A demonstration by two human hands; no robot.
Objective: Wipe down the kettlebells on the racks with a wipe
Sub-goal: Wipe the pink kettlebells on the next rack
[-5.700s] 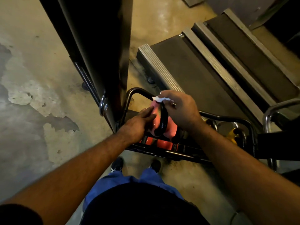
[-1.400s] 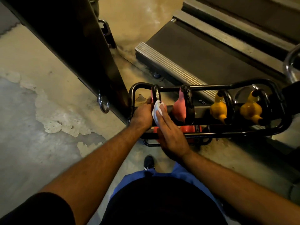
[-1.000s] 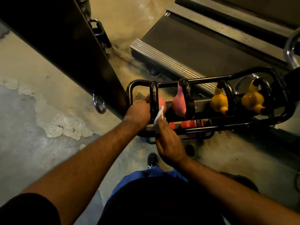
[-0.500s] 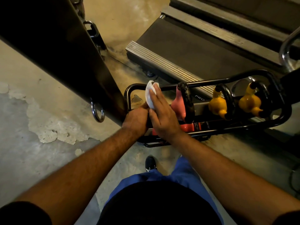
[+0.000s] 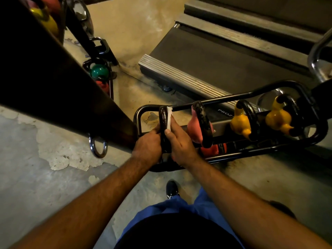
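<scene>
The right hand [image 5: 181,143] presses a small folded white wipe [image 5: 169,117] against the right face of a black, loop-shaped metal kettlebell handle [image 5: 163,126], thumb lying along the handle's edge and fingers curled round behind, so the wipe is pinched between hand and iron. The left hand [image 5: 148,147] grips the near, lower part of the same handle from the other side, fingers wrapped round it to steady it. The bell's body is hidden beneath both hands, so its colour cannot be told.

To wipe well here, the left hand should probably keep the bell from rocking while the right draws the wipe along the whole arc of the loop, then folds to the inner face and the left flank, which the steadying hand now covers; that hand will need to shift for full coverage.

The handle stands upright, its loop on edge toward the camera, with its long axis running away from the person, from the hands up to the far rail.

It sits at the left end of a low black tubular steel rack [image 5: 269,92]. Just right of the right hand stands a pink kettlebell with a black handle [image 5: 197,126]; further right, two yellow kettlebells [image 5: 240,123], side by side. Beyond the rack lies a grey treadmill deck [image 5: 215,56]. Left of the left hand runs a dark slanting steel beam [image 5: 53,78], and past it a green kettlebell [image 5: 99,71] sits in a second rack.
</scene>
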